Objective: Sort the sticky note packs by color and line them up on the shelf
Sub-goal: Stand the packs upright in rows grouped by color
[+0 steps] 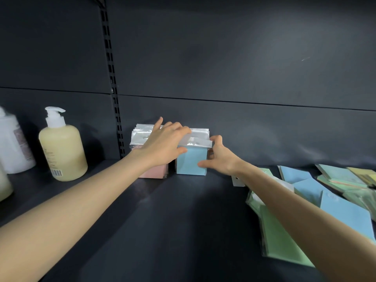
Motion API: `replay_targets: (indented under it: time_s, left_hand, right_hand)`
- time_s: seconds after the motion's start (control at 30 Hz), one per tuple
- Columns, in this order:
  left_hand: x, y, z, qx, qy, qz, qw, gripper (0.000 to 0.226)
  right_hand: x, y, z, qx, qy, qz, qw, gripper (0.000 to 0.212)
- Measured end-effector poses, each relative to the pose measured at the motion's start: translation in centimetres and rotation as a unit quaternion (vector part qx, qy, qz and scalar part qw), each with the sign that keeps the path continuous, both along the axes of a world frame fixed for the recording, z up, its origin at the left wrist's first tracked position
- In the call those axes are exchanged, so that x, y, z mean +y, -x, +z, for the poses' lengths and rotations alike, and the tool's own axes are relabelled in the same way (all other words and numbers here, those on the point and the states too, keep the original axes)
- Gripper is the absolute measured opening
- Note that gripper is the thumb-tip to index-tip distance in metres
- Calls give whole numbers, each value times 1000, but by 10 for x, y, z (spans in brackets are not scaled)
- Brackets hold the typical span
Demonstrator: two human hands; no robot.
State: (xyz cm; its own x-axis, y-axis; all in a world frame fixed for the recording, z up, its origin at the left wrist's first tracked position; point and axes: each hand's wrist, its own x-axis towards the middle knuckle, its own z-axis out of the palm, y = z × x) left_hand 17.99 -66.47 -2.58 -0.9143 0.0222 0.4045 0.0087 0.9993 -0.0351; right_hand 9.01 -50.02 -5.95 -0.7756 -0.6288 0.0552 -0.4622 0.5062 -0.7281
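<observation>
Packs, green and blue, lie as loose packs [284, 231] at near right on the shelf [162, 220]. Farther in, left hand [164, 145] curls over the upright blue row [191, 161] beside the pink row [154, 171]; right hand [220, 157] pinches its edge. Light, slick film, I'd say: grip the stiff pad, not the floppy header.
</observation>
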Motion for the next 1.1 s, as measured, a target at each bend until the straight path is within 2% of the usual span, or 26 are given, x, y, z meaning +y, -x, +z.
replay_targets:
  time_s: [0.2, 0.33, 0.47, 0.6, 0.83, 0.97, 1.1]
  left_hand:
    - [0, 2, 1, -5, -28, 2, 1000, 49]
    - [1, 3, 1, -13, -41, 2, 999, 46]
    - [-1, 4, 3, -31, -55, 5, 998, 44]
    - [-2, 5, 4, -45, -60, 8, 997, 42]
    - [-3, 1, 4, -59, -44, 2, 997, 40]
    - [1, 0, 6, -67, -13, 3, 998, 39]
    - [1, 0, 5, -81, -9, 5, 997, 40]
  right_hand:
    - [0, 9, 0, -42, 15, 12, 999, 66]
    - [2, 12, 1, -60, 6, 26, 998, 57]
    - [-1, 12, 2, -52, -18, 55, 997, 71]
    - [-2, 15, 1, -58, -1, 59, 997, 51]
    - [2, 15, 5, -106, -13, 103, 989, 48]
    - [4, 17, 3, -110, -11, 106, 988, 49]
    - [7, 20, 2, -94, -31, 105, 990, 38]
